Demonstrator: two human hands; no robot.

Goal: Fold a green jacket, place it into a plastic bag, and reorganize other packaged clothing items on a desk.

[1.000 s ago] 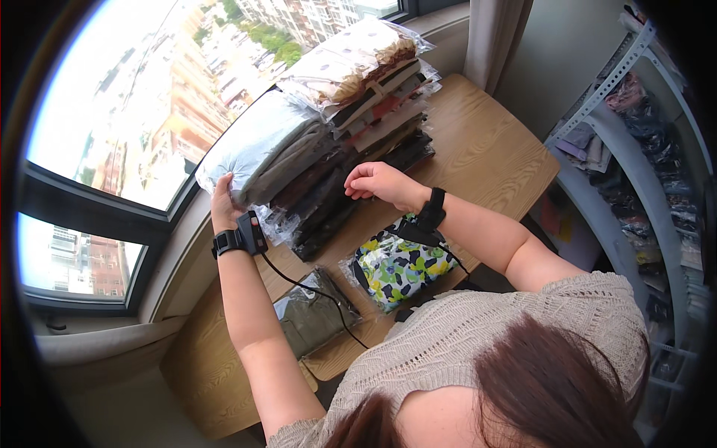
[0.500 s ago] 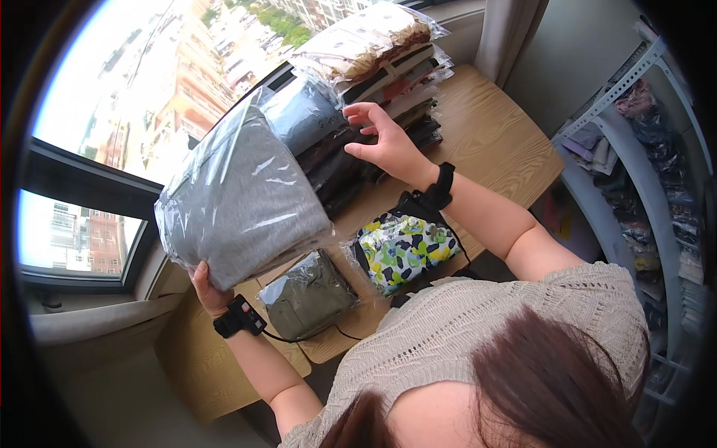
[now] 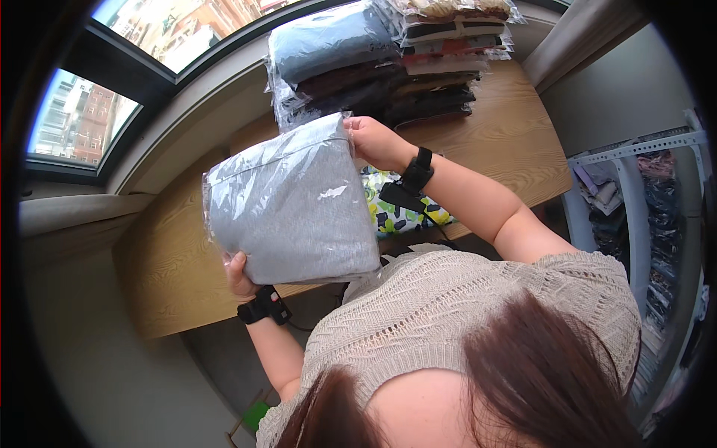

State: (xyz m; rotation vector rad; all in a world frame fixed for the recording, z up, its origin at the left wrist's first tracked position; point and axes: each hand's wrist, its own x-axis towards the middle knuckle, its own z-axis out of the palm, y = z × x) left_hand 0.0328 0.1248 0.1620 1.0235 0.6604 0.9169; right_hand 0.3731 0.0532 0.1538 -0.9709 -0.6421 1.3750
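A folded grey garment in a clear plastic bag (image 3: 295, 201) is held up in front of me, tilted. My left hand (image 3: 240, 278) grips its lower left corner, the thumb on top and the other fingers hidden beneath. At its upper right corner my right hand (image 3: 379, 143) pinches the plastic. Partly covered by the bag and my right wrist, a bagged garment with a green, yellow and navy floral print (image 3: 388, 216) lies on the wooden table (image 3: 168, 276). Both wrists wear black straps with small devices.
Bagged folded clothes stand in two stacks at the table's far side, one topped by a blue garment (image 3: 332, 45), the other (image 3: 452, 45) at its right. Windows (image 3: 82, 123) border the far left. A metal shelf (image 3: 635, 149) with more bagged clothes stands at the right.
The grey garment has come nearer and away from the stacks. My right hand, formerly free with fingers apart, now holds its corner. The olive bagged garment is no longer visible.
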